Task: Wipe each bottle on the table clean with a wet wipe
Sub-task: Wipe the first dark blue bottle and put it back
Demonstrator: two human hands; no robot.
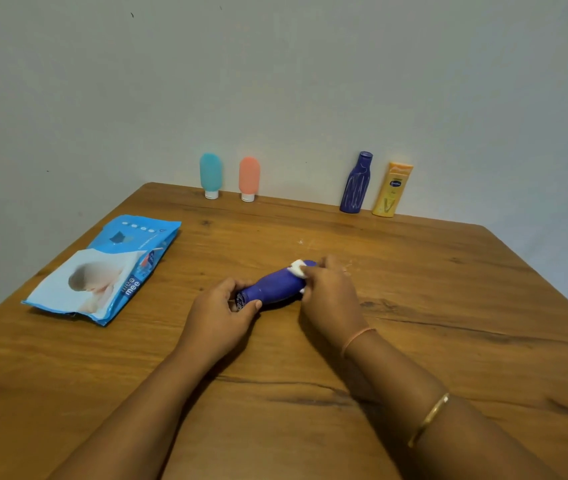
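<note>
Slipping looks like the main risk: the blue bottle (277, 287) lies on its side, low on the tabletop (449, 306) (contact unclear). Its body is round and likely damp from the wet wipe (297, 268), so a hard rub could twist or roll it out of the grip. The wipe is small and bunched, mostly hidden, so it could drop or miss patches, and the underside probably needs a turn.

The teal bottle (211, 173), pink bottle (249, 176), dark blue bottle (357, 183) and yellow bottle (392, 190) stand well apart by the wall. The two standing on their caps could tip on a careless reach.

Position: the bottle spans between both hands. The left hand (222, 313) has fingers and thumb curled round the cap end. The right hand (327, 292) is curled over the wider far end, pinching the wipe against it. The wipes pack (109, 268) lies off to the left.
</note>
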